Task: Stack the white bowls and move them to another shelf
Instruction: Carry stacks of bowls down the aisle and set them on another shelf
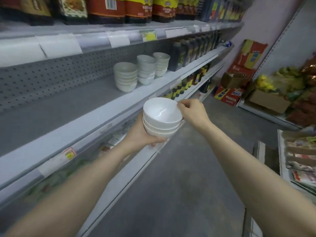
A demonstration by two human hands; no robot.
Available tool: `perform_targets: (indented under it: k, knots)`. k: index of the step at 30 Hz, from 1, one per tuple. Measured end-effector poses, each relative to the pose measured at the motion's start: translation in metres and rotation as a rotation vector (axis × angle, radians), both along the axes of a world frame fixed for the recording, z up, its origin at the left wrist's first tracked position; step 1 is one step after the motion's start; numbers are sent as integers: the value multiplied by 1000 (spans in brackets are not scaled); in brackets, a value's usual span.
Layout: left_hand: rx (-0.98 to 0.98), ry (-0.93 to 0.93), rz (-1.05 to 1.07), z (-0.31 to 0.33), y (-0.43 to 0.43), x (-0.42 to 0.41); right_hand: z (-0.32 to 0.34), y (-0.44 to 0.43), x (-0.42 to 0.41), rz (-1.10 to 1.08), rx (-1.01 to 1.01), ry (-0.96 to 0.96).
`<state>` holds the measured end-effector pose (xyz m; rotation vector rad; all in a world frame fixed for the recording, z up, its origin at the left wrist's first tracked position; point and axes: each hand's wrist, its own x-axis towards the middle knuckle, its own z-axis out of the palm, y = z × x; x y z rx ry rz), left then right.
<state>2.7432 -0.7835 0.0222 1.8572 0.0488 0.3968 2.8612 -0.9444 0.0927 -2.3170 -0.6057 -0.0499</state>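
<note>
Bowls, white: held stack (160, 124), several nested, rims up, carried in the air just in front of the middle shelf (68, 106) and above the floor (188, 168).

Left hand (140, 134): under and behind the held stack, fingers (158, 140) curled round the lowest bowl and bearing the load.

Right hand (191, 113): at the right side of the top bowl (159, 110), thumb and forefinger pinching its rim; remaining fingers curled in.

Shelf stacks, white bowls, three: near stack (125, 76), mid stack (146, 69), far stack (161, 64), all upright on the middle shelf in a close row against the perforated back panel (51, 79), well apart from the held stack.

Bottles (188, 52): dark, standing in a row on the same shelf just beyond the far stack.

Top shelf: red and yellow packs (106, 9); price tags (118, 39) along its front strip.

Lower shelves: more dark bottles (184, 83); other goods too blurred to name.

Cartons (246, 65): red and yellow, piled at the far end of the aisle.

Packets (301, 168): on the rack at the right, blurred.
</note>
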Motion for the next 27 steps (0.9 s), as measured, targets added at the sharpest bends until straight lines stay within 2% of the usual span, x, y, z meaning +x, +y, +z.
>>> perform_targets:
  k: [7, 14, 22, 27]
  knots:
    - [-56, 34, 268, -1, 11, 31, -4, 54, 71, 220, -12, 69]
    - [3, 160, 440, -27, 96, 46, -25, 149, 106, 405, 20, 117]
    - [-5, 161, 552, -42, 169, 61, -39, 235, 123, 526, 48, 213]
    - [25, 231, 641, -50, 199, 72, -51, 269, 135, 571, 56, 254]
